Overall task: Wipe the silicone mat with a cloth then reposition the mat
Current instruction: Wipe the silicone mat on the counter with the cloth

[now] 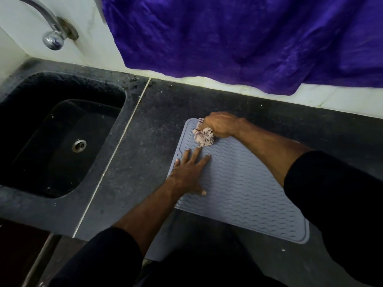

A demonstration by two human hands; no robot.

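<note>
Fingers (209,123) bunch a crumpled, patterned cloth (203,137) on ridged grey mat (248,191).

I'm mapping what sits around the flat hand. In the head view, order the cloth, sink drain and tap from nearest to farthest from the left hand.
From the left hand:
1. Cloth, just beyond the fingers, on the mat.
2. Sink drain, to the left.
3. Tap, far upper left, on the wall.

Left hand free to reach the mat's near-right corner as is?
Probably yes. The left hand lies flat and open on the mat; the ribbed surface toward that corner looks bare. The right hand with the cloth works the far end.
</note>
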